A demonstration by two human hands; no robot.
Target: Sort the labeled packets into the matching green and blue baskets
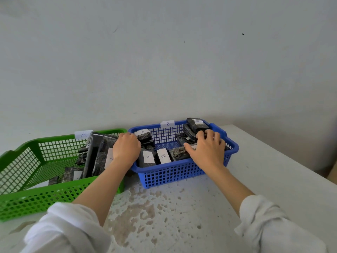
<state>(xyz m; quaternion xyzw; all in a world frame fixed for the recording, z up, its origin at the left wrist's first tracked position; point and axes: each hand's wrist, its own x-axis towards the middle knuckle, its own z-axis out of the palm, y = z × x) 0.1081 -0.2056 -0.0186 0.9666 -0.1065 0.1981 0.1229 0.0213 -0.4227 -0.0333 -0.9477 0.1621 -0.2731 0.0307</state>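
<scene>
Two white sleeves [73, 232] are reaching up from the bottom of the frame over a stained table [164, 216]. At centre, the left hand [125, 147] is lying curled over dark wrapped packets [148, 157] at the left end of the blue basket [182, 172]. The right hand [207, 149], fingers spread, is pressing on packets at its right end. At left, the green basket [27, 196], a plastic grid, is holding flat glossy packets.

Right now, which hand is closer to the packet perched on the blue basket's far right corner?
Right. The right hand sits just below the perched packet; the left hand is across the blue basket, at its left edge.
</scene>
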